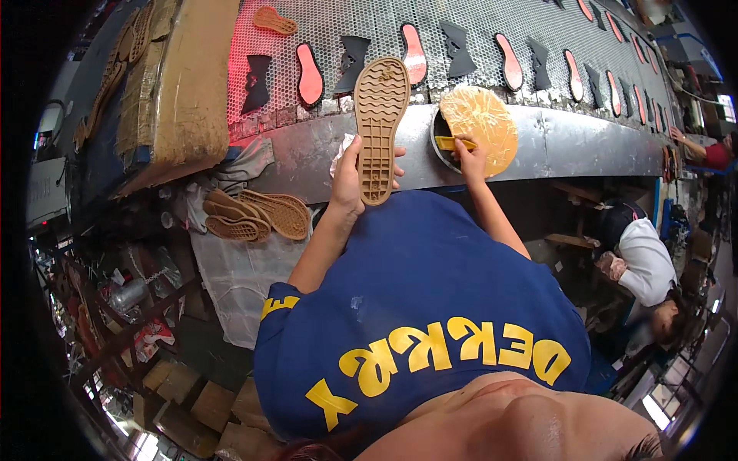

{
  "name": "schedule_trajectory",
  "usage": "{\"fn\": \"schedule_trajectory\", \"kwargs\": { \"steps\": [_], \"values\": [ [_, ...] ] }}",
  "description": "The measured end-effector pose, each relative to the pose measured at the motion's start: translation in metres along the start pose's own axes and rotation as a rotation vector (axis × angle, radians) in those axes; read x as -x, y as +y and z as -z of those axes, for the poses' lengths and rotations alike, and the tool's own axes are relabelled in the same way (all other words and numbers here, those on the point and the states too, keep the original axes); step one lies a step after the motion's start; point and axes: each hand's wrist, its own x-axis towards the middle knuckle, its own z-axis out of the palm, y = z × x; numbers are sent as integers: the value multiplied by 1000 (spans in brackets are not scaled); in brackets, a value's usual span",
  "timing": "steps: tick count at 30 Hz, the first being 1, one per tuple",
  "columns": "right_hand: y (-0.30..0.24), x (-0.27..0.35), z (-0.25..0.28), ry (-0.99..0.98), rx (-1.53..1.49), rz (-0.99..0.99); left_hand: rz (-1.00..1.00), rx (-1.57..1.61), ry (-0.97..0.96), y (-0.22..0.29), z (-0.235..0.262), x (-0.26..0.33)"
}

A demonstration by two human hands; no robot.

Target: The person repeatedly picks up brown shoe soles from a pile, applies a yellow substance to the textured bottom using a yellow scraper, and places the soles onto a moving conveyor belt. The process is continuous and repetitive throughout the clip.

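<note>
The left hand (348, 183) grips a brown sole (378, 127) before the metal surface (561, 138); the right hand (471, 160) pinches a yellow tool (452, 144) at a round container (443, 160). Beyond lies a mesh belt (330, 31) (with pink sole-shaped pieces (310, 74)).

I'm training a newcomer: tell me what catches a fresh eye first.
First, the tan, wavy-treaded shoe sole held in the left hand, above centre. To its right, the right hand holds a flat yellow tool at a round, orange-topped container. Beyond, pink insoles edged in black line a grey mesh surface.
</note>
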Motion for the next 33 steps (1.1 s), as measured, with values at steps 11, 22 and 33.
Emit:
{"fn": "schedule_trajectory", "kwargs": {
  "steps": [11,22,33],
  "values": [
    [-149,19,-44,-104,-758,209,27,79,-91,6,-8,17],
    [-219,55,-82,34,336,1092,15,-107,-130,16,-38,38],
    [-212,64,-89,-91,338,1093,-103,-328,-131,17,-41,46]
  ]
}}
